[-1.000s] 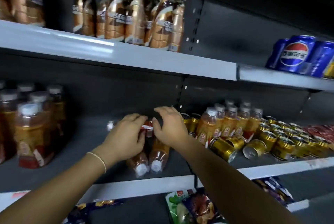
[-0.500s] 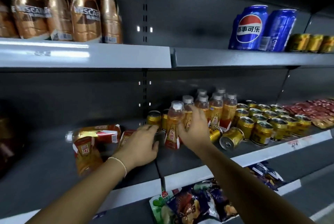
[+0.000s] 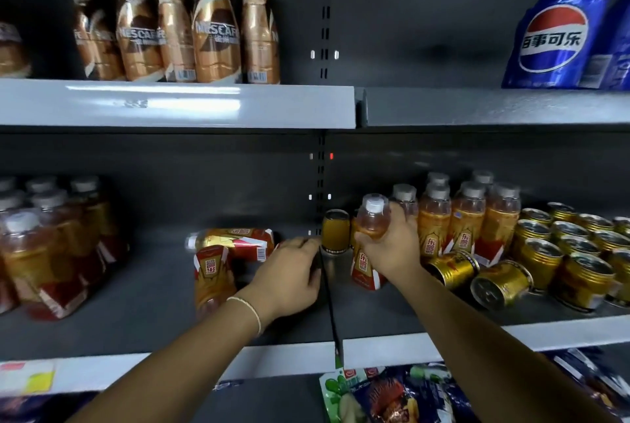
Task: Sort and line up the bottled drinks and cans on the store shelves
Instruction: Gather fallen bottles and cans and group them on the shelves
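While the R hand [image 3: 392, 248] has its fingers wrapped round the shoulder of the upright bottle [image 3: 370, 254], that bottle stands on the middle shelf [image 3: 136, 313], just right of the shelf joint and just beside the gold can [image 3: 335, 231].

The L hand [image 3: 289, 272] lies palm-down by the joint, fingers fairly straight, gripping nothing I can see.

Risks, imo:
- Bottle is held high, so a quick push could tip its base or knock the gold can over.
- The R forearm passes close to the tipped cans [image 3: 477, 276] near the shelf front. A nudge could roll them off.
- The fallen bottles [image 3: 235, 245] by the L fingers may roll if brushed.

Vs 1 s ago: both hands were on bottles lying in the left bay. Now one is upright in the right bay w/ the R hand on it.
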A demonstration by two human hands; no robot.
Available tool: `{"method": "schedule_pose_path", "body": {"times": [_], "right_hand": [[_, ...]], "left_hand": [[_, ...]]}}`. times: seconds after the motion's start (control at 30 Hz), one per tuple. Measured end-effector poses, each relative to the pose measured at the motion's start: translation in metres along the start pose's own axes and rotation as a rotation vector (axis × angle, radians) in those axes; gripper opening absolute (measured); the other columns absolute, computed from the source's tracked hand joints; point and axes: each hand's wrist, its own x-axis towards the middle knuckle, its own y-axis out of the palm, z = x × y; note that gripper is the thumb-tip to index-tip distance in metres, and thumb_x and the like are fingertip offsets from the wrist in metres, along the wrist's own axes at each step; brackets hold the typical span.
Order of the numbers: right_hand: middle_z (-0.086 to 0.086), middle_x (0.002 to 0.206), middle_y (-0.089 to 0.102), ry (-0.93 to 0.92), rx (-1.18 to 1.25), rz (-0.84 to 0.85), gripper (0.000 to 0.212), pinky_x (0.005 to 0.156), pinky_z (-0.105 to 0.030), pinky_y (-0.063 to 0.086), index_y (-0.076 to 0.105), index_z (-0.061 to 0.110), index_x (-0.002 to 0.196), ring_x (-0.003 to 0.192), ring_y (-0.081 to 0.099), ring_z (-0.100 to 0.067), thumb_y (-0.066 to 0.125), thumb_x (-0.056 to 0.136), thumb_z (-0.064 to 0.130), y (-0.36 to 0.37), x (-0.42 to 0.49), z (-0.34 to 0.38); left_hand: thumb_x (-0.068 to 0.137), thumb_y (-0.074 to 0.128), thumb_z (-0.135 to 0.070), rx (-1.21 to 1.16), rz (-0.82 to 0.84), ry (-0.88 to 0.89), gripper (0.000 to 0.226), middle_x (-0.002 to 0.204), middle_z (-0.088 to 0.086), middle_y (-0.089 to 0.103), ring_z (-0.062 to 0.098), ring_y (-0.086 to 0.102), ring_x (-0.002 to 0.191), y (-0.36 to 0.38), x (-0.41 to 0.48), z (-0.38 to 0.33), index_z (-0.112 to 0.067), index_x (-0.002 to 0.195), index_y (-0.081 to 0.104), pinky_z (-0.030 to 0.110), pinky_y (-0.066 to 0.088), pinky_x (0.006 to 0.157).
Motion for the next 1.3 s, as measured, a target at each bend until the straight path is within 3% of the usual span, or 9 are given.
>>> {"method": "schedule_pose_path", "body": {"times": [0.27,0.4,0.43,0.57,0.77,0.93,1.03,1.17,1.3], "right_hand": [[-0.006,0.120,0.055,-0.152,-0.006,0.008,0.071,0.085,-0.026,0.039,0.053,0.022,0.131,0.098,0.046,-0.010,0.086,0.070,0.037,-0.014,-0.006,0.032],[0.003,0.103,0.064,-0.184,0.084,0.059,0.053,0.083,-0.031,0.049,0.057,0.033,0.102,0.097,0.058,-0.014,0.086,0.062,0.049,-0.019,-0.012,0.073],[0.005,0.098,0.066,-0.161,0.128,0.083,0.050,0.085,-0.035,0.054,0.057,0.034,0.096,0.097,0.062,-0.014,0.087,0.059,0.051,-0.017,-0.015,0.084],[0.011,0.082,0.073,-0.125,0.262,0.172,0.047,0.077,-0.038,0.061,0.058,0.037,0.081,0.079,0.070,-0.004,0.091,0.050,0.050,0.003,-0.031,0.126],[0.017,0.079,0.070,-0.241,0.251,0.293,0.051,0.070,-0.027,0.057,0.053,0.044,0.081,0.077,0.067,0.002,0.086,0.045,0.059,0.051,-0.066,0.194],[0.024,0.085,0.070,-0.327,0.306,0.463,0.054,0.065,-0.017,0.053,0.060,0.043,0.092,0.077,0.065,0.010,0.084,0.048,0.064,0.101,-0.095,0.245],[0.019,0.091,0.071,-0.353,0.304,0.581,0.051,0.068,-0.020,0.056,0.061,0.045,0.102,0.084,0.067,0.004,0.076,0.060,0.070,0.131,-0.110,0.274],[0.020,0.091,0.071,-0.430,0.314,0.681,0.017,0.063,-0.013,0.052,0.060,0.049,0.091,0.083,0.068,0.005,0.064,0.083,0.063,0.169,-0.130,0.314],[0.013,0.102,0.067,-0.531,0.285,0.696,0.024,0.066,-0.004,0.046,0.064,0.036,0.106,0.083,0.063,0.010,0.058,0.093,0.055,0.206,-0.148,0.349]], "left_hand": [[0.092,0.061,-0.032,-0.217,-0.004,-0.089,0.056,0.138,0.004,0.052,0.021,0.050,0.126,-0.006,-0.005,0.006,-0.021,0.143,0.042,0.028,0.044,0.102],[0.088,0.067,-0.036,-0.414,-0.011,-0.114,0.060,0.129,-0.005,0.056,0.003,0.051,0.108,-0.020,-0.006,0.008,-0.020,0.140,0.042,-0.001,0.037,0.079],[0.085,0.070,-0.038,-0.500,0.005,-0.128,0.065,0.128,-0.009,0.056,0.000,0.051,0.107,-0.025,-0.006,0.010,-0.021,0.140,0.041,-0.002,0.037,0.078],[0.074,0.079,-0.043,-0.655,-0.017,-0.200,0.069,0.114,-0.011,0.063,0.004,0.061,0.102,-0.044,-0.016,0.028,-0.026,0.131,0.043,0.029,0.053,0.091],[0.061,0.086,-0.044,-0.592,-0.206,-0.332,0.070,0.108,-0.009,0.065,0.007,0.063,0.099,-0.074,-0.060,0.087,-0.023,0.118,0.051,0.033,0.054,0.088],[0.047,0.086,-0.048,-0.600,-0.255,-0.483,0.066,0.095,-0.007,0.070,0.011,0.069,0.083,-0.105,-0.108,0.148,-0.026,0.102,0.056,0.035,0.060,0.075],[0.047,0.087,-0.049,-0.533,-0.288,-0.544,0.059,0.090,-0.013,0.066,0.002,0.065,0.079,-0.126,-0.137,0.184,-0.034,0.093,0.053,0.018,0.054,0.063],[0.049,0.087,-0.048,-0.448,-0.359,-0.631,0.067,0.094,-0.014,0.063,0.004,0.062,0.087,-0.145,-0.172,0.227,-0.029,0.104,0.054,0.023,0.055,0.075],[0.051,0.089,-0.045,-0.425,-0.422,-0.683,0.065,0.092,-0.013,0.063,0.003,0.061,0.083,-0.161,-0.202,0.264,-0.027,0.103,0.054,0.018,0.048,0.065]]}}
